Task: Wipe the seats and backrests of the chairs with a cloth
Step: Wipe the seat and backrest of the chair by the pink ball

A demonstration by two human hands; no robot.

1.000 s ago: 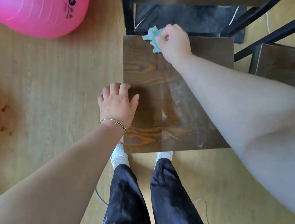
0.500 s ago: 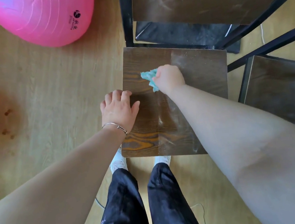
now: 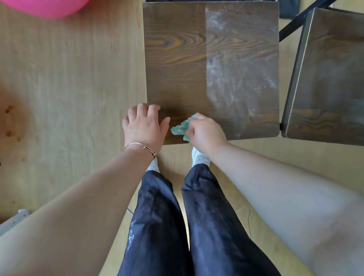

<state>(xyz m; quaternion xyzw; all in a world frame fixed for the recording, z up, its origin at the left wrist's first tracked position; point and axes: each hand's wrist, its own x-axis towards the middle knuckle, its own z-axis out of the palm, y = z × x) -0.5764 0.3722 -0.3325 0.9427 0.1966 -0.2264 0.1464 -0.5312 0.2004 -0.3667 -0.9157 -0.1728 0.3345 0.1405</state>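
Right grip [image 3: 206,132]: clenched round the cloth [image 3: 183,127], fingers bunching it, pressed on the seat [image 3: 190,57] at its near edge.
Left grip [image 3: 144,127]: holds the seat's near left corner just left of the right grip; fingers bent over the side edge, thumb flat on top. Thin bracelet [image 3: 140,145] at the wrist.
Cloth: small, teal, crumpled; pokes out left of the right grip, almost touching the left thumb.
Seat state: dark and clean ahead of both grips; pale dusty band [image 3: 241,69] ahead and to the right of the right grip, not wiped yet.
Second seat [image 3: 340,79]: well right of the right grip, dull film on it, looks untouched.
Backrest: can't make it out; only dark frame bars beyond the seat.
Progress guess: roughly half of this seat done.
Cloth handling: soft, light, limp; probably slides easily on the smooth board. Best kept wadded in the palm, fingers pressing down; a loose corner hold would likely let it fold or trail.
Seat handling: stiff flat board; steadying it at the corner seems sensible.
Writing: white print down the trouser leg [image 3: 132,236], too small to read. Pink ball [image 3: 52,5], far ahead-left of the left grip, shows no lettering here.
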